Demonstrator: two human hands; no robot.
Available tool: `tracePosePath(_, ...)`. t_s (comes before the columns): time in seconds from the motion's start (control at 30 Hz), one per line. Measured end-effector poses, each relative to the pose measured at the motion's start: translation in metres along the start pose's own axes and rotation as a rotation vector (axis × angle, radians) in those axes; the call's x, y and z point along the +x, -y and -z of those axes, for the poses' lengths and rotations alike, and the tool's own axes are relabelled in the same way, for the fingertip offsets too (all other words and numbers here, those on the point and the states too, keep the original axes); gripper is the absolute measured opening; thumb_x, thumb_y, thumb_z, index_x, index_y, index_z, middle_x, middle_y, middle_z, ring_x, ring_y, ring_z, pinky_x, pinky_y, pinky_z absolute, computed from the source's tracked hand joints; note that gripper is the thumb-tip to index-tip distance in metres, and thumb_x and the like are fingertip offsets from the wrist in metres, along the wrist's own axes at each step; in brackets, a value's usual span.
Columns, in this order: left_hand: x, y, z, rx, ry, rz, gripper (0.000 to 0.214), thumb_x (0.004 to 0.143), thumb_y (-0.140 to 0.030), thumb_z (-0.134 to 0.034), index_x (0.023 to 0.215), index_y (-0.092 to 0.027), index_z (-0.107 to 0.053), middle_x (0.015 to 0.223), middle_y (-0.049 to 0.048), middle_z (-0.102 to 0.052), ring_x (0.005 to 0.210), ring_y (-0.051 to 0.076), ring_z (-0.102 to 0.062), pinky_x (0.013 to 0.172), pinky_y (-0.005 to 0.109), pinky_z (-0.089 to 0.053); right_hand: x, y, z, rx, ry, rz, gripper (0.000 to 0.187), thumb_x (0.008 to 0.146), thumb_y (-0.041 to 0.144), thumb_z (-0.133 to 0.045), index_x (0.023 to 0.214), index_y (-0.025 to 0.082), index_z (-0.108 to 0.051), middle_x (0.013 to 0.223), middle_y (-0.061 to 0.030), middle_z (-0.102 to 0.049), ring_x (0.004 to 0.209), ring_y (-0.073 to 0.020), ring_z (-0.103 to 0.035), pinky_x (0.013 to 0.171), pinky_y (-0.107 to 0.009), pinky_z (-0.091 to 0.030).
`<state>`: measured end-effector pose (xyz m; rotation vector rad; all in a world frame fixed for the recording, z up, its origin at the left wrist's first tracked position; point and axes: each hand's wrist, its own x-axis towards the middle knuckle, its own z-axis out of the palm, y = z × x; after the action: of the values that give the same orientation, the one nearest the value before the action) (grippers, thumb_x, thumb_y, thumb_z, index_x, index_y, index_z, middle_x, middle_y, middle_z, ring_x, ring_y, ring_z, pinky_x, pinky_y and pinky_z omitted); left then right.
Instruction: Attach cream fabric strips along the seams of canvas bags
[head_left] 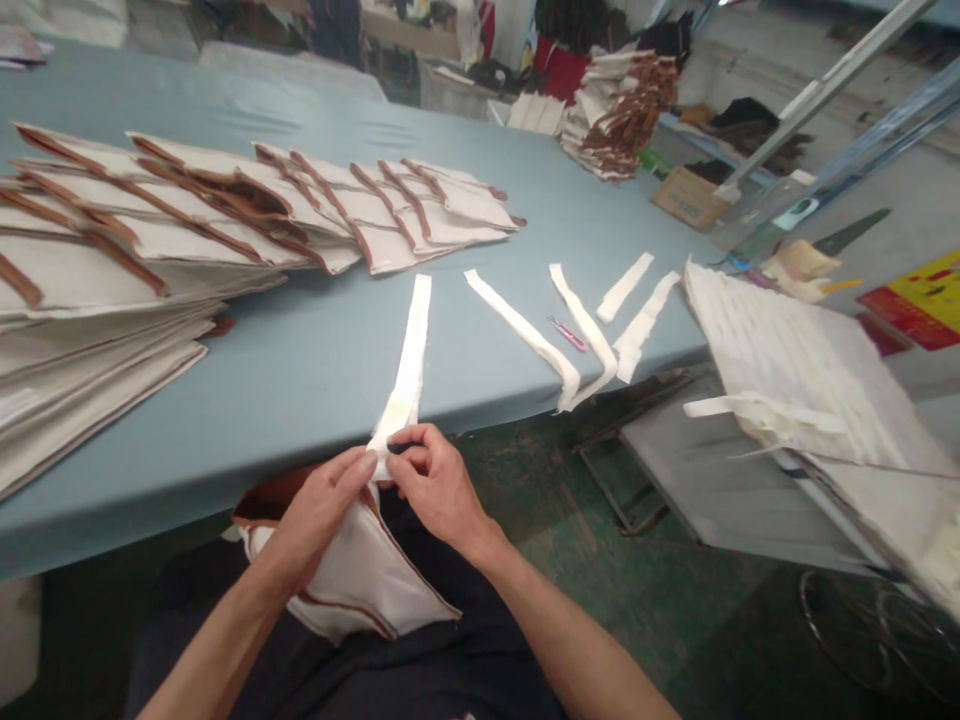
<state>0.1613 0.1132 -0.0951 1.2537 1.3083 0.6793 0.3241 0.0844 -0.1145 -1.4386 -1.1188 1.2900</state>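
Note:
A white fabric strip point(409, 360) runs from the table down to its front edge, where both my hands pinch its near end. My left hand point(337, 490) has thumb and fingers closed on the strip from the left. From the right, my right hand point(431, 480) pinches the same end, fingers bent. Under my hands, on my lap, lies a cream fabric piece with brown edging point(367, 580), which looks like a bag or cover. Its brown inside shows at the left, and my left forearm hides part of it.
Overlapping cream pieces with brown edging point(442, 215) cover the table's left side. More white strips point(525, 335) lie at the right, with pink thread snips point(568, 335) among them. A side stand holds a pile of white strips point(810, 360). Another stack point(619, 110) stands at the back.

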Motion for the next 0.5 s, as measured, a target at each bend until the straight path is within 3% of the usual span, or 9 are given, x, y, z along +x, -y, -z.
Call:
tracePosePath(0.13,0.007,-0.003,-0.001,-0.009,-0.064,0.026,0.058,0.071,-0.074,-0.083,0.088,-0.018,-0.086,0.068,0.0025,-0.075,0.066,0.024,-0.063,0.064,0.03,-0.049,0.0,0.01,0.01,-0.177,0.011,0.063,0.011,0.098,0.03,-0.073,0.108,0.025,-0.069,0.069,0.0049,-0.076,0.061,-0.0171,-0.071,0.064,-0.027,-0.052)
tracePosePath(0.23,0.012,-0.002,0.001,-0.016,-0.111,0.042,0.06,0.072,-0.075,-0.081,0.089,-0.017,-0.085,0.064,0.0005,-0.071,0.061,0.02,-0.057,0.061,0.028,-0.042,0.006,0.019,0.026,-0.56,-0.183,0.326,0.01,0.103,0.031,-0.07,0.108,0.024,-0.074,0.087,-0.0037,-0.082,0.079,-0.0221,-0.075,0.078,-0.033,-0.056)
tracePosePath(0.3,0.014,-0.002,0.003,-0.026,-0.113,0.058,0.061,0.069,-0.076,-0.082,0.086,-0.017,-0.085,0.062,0.0,-0.069,0.059,0.019,-0.055,0.06,0.028,-0.039,0.017,0.022,0.035,-0.733,-0.233,0.483,0.009,0.104,0.024,-0.065,0.105,0.023,-0.075,0.102,-0.0086,-0.084,0.098,-0.0253,-0.075,0.092,-0.037,-0.056)
tracePosePath(0.5,0.015,-0.002,0.008,-0.077,-0.126,0.12,0.065,0.062,-0.078,-0.086,0.084,-0.016,-0.083,0.057,-0.0028,-0.063,0.052,0.015,-0.048,0.054,0.025,-0.034,0.064,0.019,0.033,-0.797,-0.078,0.614,0.015,0.099,0.012,-0.067,0.1,0.025,-0.074,0.122,-0.006,-0.084,0.123,-0.0242,-0.071,0.11,-0.041,-0.05)
